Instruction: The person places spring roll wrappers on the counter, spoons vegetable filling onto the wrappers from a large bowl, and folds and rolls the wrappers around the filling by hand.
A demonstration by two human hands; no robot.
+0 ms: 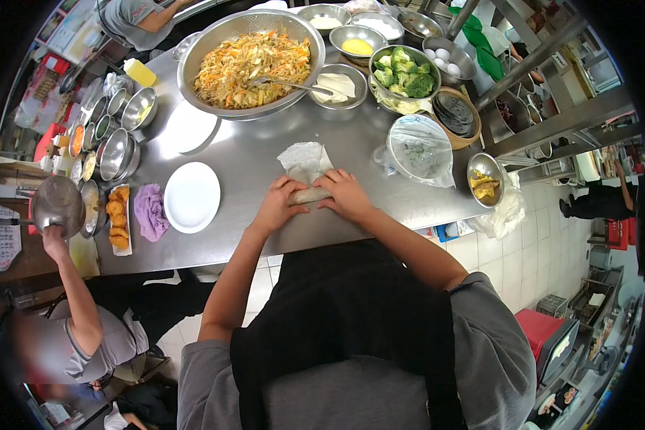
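Note:
A thin pale wrapper (304, 158) lies on the steel table (258, 154), its near part rolled into a short log (309, 195). My left hand (279, 203) curls over the left end of the roll, and my right hand (346, 195) presses on the right end. The wrapper's far part spreads flat beyond my fingers. Beyond the hands stands a large steel bowl (186, 75) of shredded filling (254, 64) with a spoon in it. To the left of my left hand is a white plate (192, 197).
A purple cloth (150, 211) and a tray of fried pieces (118, 218) lie at the left. Bowls of broccoli (406, 72), eggs (448, 61) and a plastic-covered bowl (419, 149) stand at the right. A co-worker's hand (54, 242) holds a pan (57, 204) at far left.

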